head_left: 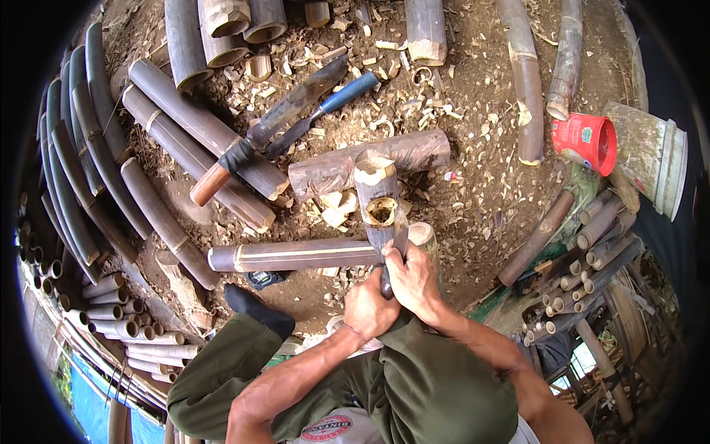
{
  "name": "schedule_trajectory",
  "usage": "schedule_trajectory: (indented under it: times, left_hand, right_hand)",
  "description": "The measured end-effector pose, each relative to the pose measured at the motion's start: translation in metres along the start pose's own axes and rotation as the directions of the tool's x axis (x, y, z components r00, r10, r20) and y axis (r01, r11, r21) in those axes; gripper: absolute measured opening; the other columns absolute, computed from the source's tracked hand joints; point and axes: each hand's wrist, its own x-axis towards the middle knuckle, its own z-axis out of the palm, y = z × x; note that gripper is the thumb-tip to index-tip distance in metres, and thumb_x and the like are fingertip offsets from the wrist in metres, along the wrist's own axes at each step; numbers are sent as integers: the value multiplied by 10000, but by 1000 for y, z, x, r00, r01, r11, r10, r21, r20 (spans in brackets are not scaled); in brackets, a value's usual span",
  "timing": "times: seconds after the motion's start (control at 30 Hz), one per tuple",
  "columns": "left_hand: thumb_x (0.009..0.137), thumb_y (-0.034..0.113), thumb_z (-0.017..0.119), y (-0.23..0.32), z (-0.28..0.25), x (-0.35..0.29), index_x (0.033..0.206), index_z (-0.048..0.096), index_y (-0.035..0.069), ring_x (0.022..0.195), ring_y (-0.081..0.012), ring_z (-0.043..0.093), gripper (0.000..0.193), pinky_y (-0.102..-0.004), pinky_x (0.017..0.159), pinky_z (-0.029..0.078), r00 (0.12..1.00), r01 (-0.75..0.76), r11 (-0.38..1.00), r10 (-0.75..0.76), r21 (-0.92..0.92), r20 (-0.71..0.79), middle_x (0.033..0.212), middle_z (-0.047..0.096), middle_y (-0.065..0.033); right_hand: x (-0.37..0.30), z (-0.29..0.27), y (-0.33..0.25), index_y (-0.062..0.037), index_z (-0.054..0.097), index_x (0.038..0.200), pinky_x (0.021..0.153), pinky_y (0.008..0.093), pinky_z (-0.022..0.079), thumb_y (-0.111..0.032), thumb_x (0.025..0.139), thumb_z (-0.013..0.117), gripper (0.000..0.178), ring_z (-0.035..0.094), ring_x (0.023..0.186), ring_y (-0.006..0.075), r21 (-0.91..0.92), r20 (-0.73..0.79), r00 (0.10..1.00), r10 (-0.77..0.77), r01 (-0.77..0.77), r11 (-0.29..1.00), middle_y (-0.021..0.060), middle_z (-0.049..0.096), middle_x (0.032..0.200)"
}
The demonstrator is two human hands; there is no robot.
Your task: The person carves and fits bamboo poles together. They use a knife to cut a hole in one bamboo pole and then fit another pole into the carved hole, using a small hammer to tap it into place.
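Note:
My left hand and my right hand are closed side by side around the dark handle of a knife. Its blade points up against a short cut bamboo piece. That piece has a hollow notch in its side and a pale, freshly cut top. It stands across the end of a long dark bamboo tube lying on the ground to the left. Behind them lies a thicker brown bamboo log. Pale shavings are heaped next to the cut piece.
A large machete with a wooden handle and a blue-handled chisel lie on dark bamboo poles. At the right stand a red cup and a clear plastic container. Bundles of short tubes lie right, and curved strips left.

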Motion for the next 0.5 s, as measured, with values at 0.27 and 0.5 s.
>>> schedule_trajectory:
  times: [0.27,0.5]
  left_hand:
    - [783,119,676,-5,-67,-1,904,542,51,720,-307,689,193,-421,648,518,911,-321,583,407,747,74,807,667,-158]
    - [772,165,664,32,-144,18,948,559,53,778,-319,695,233,-431,708,542,897,-440,440,170,783,408,810,678,-148]
  right_hand:
    - [0,9,16,-61,620,1136,643,317,512,-279,1014,542,261,623,716,149,562,326,943,69,-252,788,25,637,877]
    - [7,18,1,-36,574,1204,628,333,527,-195,986,590,271,582,636,121,746,654,754,-55,-632,209,23,576,837]
